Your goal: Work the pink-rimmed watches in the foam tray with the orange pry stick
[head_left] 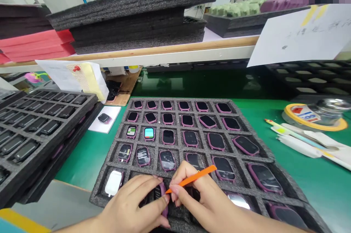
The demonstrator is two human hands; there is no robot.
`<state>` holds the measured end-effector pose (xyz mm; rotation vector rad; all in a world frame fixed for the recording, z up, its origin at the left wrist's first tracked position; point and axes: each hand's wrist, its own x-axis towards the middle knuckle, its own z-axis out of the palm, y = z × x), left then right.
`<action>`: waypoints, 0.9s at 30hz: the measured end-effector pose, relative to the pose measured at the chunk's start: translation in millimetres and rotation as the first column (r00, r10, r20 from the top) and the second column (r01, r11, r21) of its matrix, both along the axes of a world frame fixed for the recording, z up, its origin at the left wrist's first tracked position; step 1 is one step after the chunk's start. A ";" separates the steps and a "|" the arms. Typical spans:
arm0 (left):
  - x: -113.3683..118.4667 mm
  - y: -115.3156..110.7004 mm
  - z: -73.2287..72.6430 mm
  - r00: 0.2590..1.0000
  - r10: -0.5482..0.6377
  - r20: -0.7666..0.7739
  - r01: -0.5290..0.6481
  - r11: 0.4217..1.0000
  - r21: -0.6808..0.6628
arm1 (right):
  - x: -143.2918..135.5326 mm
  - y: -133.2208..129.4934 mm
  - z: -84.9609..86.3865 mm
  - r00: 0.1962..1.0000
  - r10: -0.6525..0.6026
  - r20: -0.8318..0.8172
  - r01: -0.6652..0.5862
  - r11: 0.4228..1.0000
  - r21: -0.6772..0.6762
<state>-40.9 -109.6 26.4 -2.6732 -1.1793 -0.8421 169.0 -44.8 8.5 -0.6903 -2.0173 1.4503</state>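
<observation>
My right hand (193, 189) is closed around a flat orange pry stick (196, 176), its pointed tip at the edge of a purple smartwatch (163, 197). That watch is gripped on its side between the thumb and fingers of my left hand (139, 200); part of it is hidden. Both hands are over the near rows of a black foam tray (175, 174) holding many purple-framed smartwatches in square pockets. Two of them, such as the watch with the cyan screen (149, 133), have lit displays. A watch with a white face (114, 183) lies left of my left hand.
Stacked foam trays of dark watches (51, 127) stand at left, near a single watch (104, 118) on white paper. At right are a yellow tape roll (315, 117) and several pens or tools (298, 138). A shelf (164, 52) with foam stacks crosses behind.
</observation>
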 end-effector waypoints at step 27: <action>-57.6 118.1 0.4 0.983 0.125 -0.136 -0.163 0.934 -0.319 | -38.2 57.5 20.8 0.973 -0.211 -0.096 0.144 0.874 -0.464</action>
